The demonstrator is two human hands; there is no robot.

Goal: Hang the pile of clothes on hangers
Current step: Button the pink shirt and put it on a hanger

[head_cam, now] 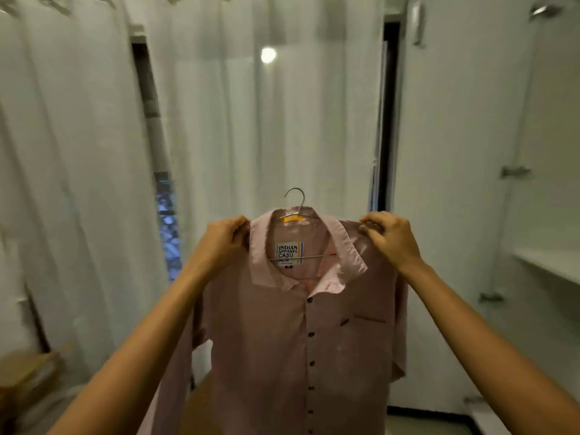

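Observation:
A pale pink button-up shirt (298, 334) hangs in front of me on a thin metal wire hanger (296, 199), whose hook sticks up above the collar. The collar is open and shows a white label and a yellow tab. My left hand (224, 238) pinches the shirt's left shoulder beside the collar. My right hand (389, 235) pinches the right shoulder at the same height. Both arms are stretched forward, holding the shirt up in the air. The hanger's shoulders are hidden inside the shirt.
White curtains (78, 183) cover the wall ahead and to the left, with a dark gap (160, 189) between them. An open white wardrobe door (455, 183) and a white shelf (549, 265) stand on the right. A brown wooden object (28, 368) sits low at the left.

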